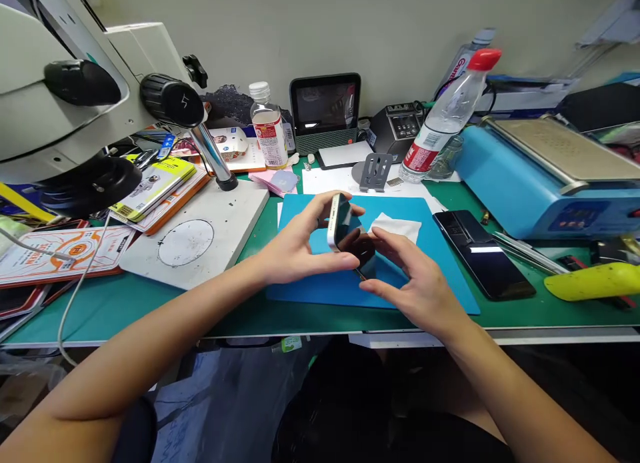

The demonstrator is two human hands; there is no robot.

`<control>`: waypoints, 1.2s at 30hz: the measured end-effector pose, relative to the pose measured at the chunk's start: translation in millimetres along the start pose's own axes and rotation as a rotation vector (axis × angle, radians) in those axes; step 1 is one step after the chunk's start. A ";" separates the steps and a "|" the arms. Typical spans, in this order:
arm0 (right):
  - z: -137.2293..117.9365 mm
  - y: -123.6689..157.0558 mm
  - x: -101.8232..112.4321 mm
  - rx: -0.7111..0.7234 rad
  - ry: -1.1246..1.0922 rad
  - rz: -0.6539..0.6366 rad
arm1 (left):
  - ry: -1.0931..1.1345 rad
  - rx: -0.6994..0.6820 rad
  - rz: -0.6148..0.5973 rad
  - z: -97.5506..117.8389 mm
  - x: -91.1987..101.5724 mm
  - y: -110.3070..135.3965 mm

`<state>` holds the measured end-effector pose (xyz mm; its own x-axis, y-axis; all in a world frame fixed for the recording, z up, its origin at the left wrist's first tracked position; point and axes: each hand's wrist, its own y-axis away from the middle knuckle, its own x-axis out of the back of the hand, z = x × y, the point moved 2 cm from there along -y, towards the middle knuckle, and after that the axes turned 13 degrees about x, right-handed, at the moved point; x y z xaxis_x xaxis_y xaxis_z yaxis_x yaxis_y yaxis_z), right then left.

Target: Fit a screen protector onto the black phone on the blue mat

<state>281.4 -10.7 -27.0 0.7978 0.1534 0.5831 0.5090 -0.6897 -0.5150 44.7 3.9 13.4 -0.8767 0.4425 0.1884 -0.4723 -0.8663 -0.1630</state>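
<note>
A smartphone (345, 224) with a dark glossy screen and a silver edge is held tilted above a blue mat (310, 293). My left hand (300, 244) grips it near the end with the port and speaker holes, thumb along the front and fingers behind. At the other end, my right hand (420, 279) has its thumb and fingers around the phone's edge; the exact contact is partly hidden. Behind my right fingers, a white cloth (400, 227) lies on the mat. A second, black phone (485, 256) rests face up to the right of the mat.
A microscope (70, 103) overhangs the left, above its pale base (233, 229) and stacked boxes (155, 183). Toward the back stand a bottle (269, 133), a small screen (326, 106), a metal phone stand (376, 172) and a red-capped bottle (440, 126). Right: a blue heating machine (525, 183), a yellow-handled tool (593, 283).
</note>
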 end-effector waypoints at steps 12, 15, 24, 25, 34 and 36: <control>-3.6 1.0 -2.1 -0.016 0.053 -0.096 | 0.028 -0.167 0.117 -34.4 -20.6 -9.1; -4.4 0.5 -1.3 -0.014 0.050 -0.094 | 0.021 -0.146 0.126 -44.2 -18.4 -5.2; -8.2 -4.0 7.3 -0.020 0.000 -0.015 | 0.075 -0.169 0.077 -43.8 -18.2 -6.5; -12.2 -9.0 9.3 -0.021 -0.022 -0.001 | 0.072 -0.176 0.071 -43.4 -18.5 -6.5; -56.4 -70.6 11.2 -0.067 -0.185 -0.084 | 0.002 -0.259 0.103 -46.1 -18.9 -9.8; -58.1 -74.1 11.2 -0.085 -0.179 -0.087 | 0.010 -0.263 0.103 -46.0 -20.1 -10.2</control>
<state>233.8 1.0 54.2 0.8007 0.3330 0.4979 0.5552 -0.7246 -0.4083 63.0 14.5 -33.3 -0.9215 0.3588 0.1486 -0.3871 -0.8174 -0.4266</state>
